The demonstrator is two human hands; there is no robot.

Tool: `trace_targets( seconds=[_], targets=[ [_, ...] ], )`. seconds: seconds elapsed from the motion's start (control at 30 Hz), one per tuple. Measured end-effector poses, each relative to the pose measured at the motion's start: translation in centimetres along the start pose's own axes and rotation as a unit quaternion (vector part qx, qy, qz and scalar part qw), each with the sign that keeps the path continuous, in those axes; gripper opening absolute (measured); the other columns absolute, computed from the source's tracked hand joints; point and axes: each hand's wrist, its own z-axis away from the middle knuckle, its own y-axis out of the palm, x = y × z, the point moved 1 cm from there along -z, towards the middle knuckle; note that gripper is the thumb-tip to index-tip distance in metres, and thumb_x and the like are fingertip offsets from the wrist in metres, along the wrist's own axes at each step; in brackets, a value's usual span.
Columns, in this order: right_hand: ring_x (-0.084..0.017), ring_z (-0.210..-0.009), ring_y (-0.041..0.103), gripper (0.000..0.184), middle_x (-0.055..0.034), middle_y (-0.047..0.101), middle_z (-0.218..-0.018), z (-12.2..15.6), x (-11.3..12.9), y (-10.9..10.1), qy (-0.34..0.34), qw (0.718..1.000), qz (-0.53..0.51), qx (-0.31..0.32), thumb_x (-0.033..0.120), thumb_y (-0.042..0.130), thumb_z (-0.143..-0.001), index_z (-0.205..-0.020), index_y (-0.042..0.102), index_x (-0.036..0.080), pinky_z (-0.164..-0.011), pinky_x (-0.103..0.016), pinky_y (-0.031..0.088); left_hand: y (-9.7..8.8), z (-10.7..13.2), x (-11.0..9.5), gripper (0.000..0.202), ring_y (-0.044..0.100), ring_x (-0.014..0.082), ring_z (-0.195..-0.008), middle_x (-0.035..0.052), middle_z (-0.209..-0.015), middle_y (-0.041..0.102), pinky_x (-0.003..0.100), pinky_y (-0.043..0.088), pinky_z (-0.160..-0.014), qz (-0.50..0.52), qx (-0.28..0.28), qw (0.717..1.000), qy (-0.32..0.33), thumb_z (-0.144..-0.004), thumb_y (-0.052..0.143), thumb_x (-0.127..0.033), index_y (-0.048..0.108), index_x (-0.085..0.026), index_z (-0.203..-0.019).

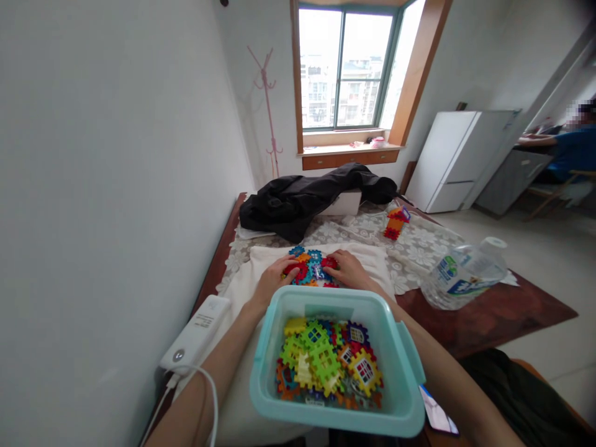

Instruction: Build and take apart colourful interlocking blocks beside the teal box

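Note:
My left hand (274,277) and my right hand (350,268) rest on a white cloth (261,257) just beyond a teal plastic bin (401,366). Both hands are closed around a cluster of interlocking coloured block tiles (310,268), red, blue and orange, pressed between them. The bin in front of me holds several more tiles (326,363), green, yellow, red and orange with window patterns. The bin's near rim hides part of my forearms.
A small built block house (395,223) stands farther back on the lace tablecloth. A clear water bottle (465,271) lies at right. A white power bank (195,335) with cable sits left. A black jacket (307,195) lies at the back. A phone (437,415) peeks out beside the bin. Another person sits far right.

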Motion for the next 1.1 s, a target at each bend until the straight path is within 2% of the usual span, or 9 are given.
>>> trace_targets(
  seconds=[0.13, 0.2, 0.27, 0.43, 0.57, 0.7, 0.8, 0.97, 1.1],
  targets=[
    [-0.027, -0.106, 0.067, 0.029, -0.011, 0.074, -0.112, -0.1, -0.5, 0.2, -0.009, 0.994, -0.097, -0.053, 0.044, 0.063, -0.099, -0.109, 0.075, 0.02, -0.098, -0.04, 0.05, -0.2, 0.2, -0.4, 0.039, 0.07, 0.027, -0.127, 0.0109, -0.133, 0.076, 0.045, 0.052, -0.115, 0.04, -0.046, 0.998, -0.016, -0.106, 0.046, -0.042, 0.073, -0.021, -0.127],
    [-0.026, -0.11, 0.066, 0.033, -0.0113, 0.073, -0.119, 0.2, -0.6, 0.2, 0.007, 0.983, -0.167, -0.077, 0.045, 0.063, -0.098, -0.117, 0.071, 0.019, -0.098, -0.04, 0.052, -0.3, 0.3, -0.5, 0.038, 0.072, 0.0264, -0.121, 0.0105, -0.129, 0.078, 0.043, 0.055, -0.11, 0.044, -0.071, 0.996, -0.033, -0.104, 0.049, -0.037, 0.068, -0.021, -0.133],
    [-0.026, -0.115, 0.064, 0.04, -0.0115, 0.07, -0.128, 0.8, -0.4, 0.1, 0.015, 0.976, -0.207, -0.06, 0.045, 0.065, -0.096, -0.127, 0.065, 0.02, -0.098, -0.039, 0.053, -0.3, 0.3, -0.5, 0.039, 0.072, 0.027, -0.122, 0.0112, -0.131, 0.076, 0.043, 0.055, -0.11, 0.029, -0.078, 0.996, -0.046, -0.1, 0.055, -0.032, 0.065, -0.02, -0.136],
    [-0.03, -0.12, 0.057, 0.053, -0.0137, 0.067, -0.131, 2.0, 1.1, -0.3, 0.007, 0.995, -0.088, 0.036, 0.044, 0.081, -0.086, -0.13, 0.065, 0.021, -0.11, -0.045, 0.045, -0.1, 0.3, 0.0, 0.047, 0.069, 0.0332, -0.127, 0.0143, -0.138, 0.073, 0.05, 0.052, -0.113, -0.077, -0.059, 0.992, -0.077, -0.096, 0.06, -0.03, 0.063, -0.02, -0.141],
    [-0.032, -0.12, 0.057, 0.051, -0.0147, 0.068, -0.127, 1.9, 1.5, -0.2, 0.003, 0.998, -0.057, 0.013, 0.041, 0.082, -0.085, -0.129, 0.065, 0.021, -0.11, -0.046, 0.043, 0.0, 0.1, 0.5, 0.051, 0.067, 0.0324, -0.129, 0.0121, -0.143, 0.07, 0.05, 0.051, -0.114, -0.09, -0.055, 0.994, -0.039, -0.094, 0.06, -0.027, 0.062, -0.022, -0.144],
    [-0.03, -0.116, 0.061, 0.051, -0.0154, 0.069, -0.127, 1.3, 0.7, 0.2, -0.008, 0.997, -0.076, -0.015, 0.031, 0.076, -0.085, -0.132, 0.061, 0.017, -0.106, -0.046, 0.047, -0.3, -0.1, 0.7, 0.041, 0.065, 0.0301, -0.13, 0.0124, -0.137, 0.071, 0.05, 0.047, -0.119, -0.054, -0.097, 0.994, 0.01, -0.086, 0.064, -0.021, 0.069, -0.02, -0.127],
    [-0.028, -0.112, 0.064, 0.051, -0.013, 0.068, -0.129, 1.0, 0.3, 0.2, -0.011, 0.995, -0.098, -0.018, 0.022, 0.066, -0.084, -0.135, 0.058, 0.021, -0.102, -0.042, 0.05, -0.5, -0.1, 0.5, 0.043, 0.063, 0.0283, -0.133, 0.0125, -0.14, 0.069, 0.05, 0.046, -0.121, -0.026, -0.121, 0.991, 0.04, -0.083, 0.064, -0.016, 0.068, -0.02, -0.125],
    [-0.027, -0.117, 0.061, 0.042, -0.0114, 0.067, -0.128, 1.0, 1.1, 0.0, -0.051, 0.994, -0.101, -0.003, 0.013, 0.054, -0.083, -0.124, 0.062, 0.021, -0.108, -0.039, 0.047, -0.5, 0.2, -0.3, 0.045, 0.058, 0.028, -0.14, 0.0116, -0.148, 0.062, 0.053, 0.043, -0.124, -0.017, -0.098, 0.992, 0.073, -0.083, 0.059, -0.012, 0.067, -0.022, -0.127],
    [-0.025, -0.107, 0.062, 0.037, -0.01, 0.07, -0.119, 1.0, 1.2, 0.3, -0.012, 0.991, -0.123, -0.042, 0.012, 0.049, -0.087, -0.119, 0.06, 0.026, -0.102, -0.038, 0.05, -0.5, 0.2, -0.4, 0.047, 0.059, 0.027, -0.14, 0.012, -0.146, 0.063, 0.053, 0.042, -0.125, 0.004, -0.099, 0.992, 0.073, -0.082, 0.052, -0.007, 0.067, -0.021, -0.124]
  ],
)
